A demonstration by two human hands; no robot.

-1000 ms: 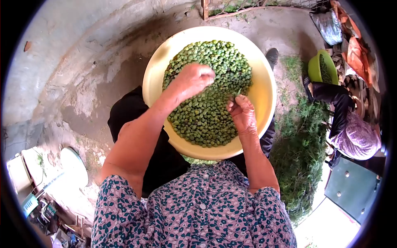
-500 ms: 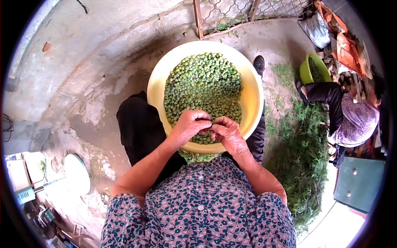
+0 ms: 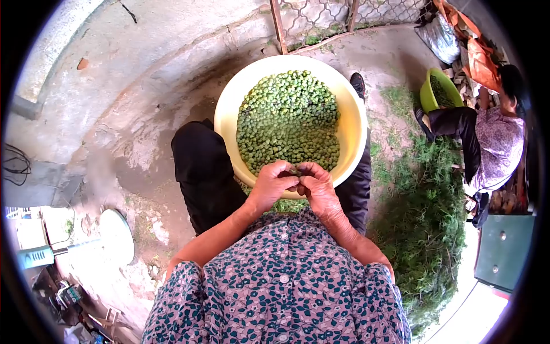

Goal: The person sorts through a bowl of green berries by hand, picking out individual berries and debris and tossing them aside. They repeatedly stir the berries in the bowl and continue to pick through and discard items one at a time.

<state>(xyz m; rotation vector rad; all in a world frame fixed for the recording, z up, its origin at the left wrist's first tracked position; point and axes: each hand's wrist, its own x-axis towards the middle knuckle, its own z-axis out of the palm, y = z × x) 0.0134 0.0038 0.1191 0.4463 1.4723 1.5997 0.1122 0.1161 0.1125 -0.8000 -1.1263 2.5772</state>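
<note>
A large yellow basin (image 3: 356, 135) sits between my knees, holding a deep heap of small round green fruits (image 3: 289, 123). Over the basin's near rim, my left hand (image 3: 274, 184) and my right hand (image 3: 317, 186) meet at the fingertips. Both are closed in a pinch, thumbs against forefingers. Something small and greenish shows between them, too tiny to make out. My fingers hide part of the near rim.
Cut leafy green branches (image 3: 427, 229) are piled on the ground to my right. Beyond them sits another person (image 3: 497, 143) beside a lime-green basin (image 3: 446, 89). A fan (image 3: 117, 238) stands at the left, and a metal lattice (image 3: 321, 20) is at the far side.
Both hands have come slightly nearer my body, still pinched together. The view has shifted a little, and the other person's head now shows at the right.
</note>
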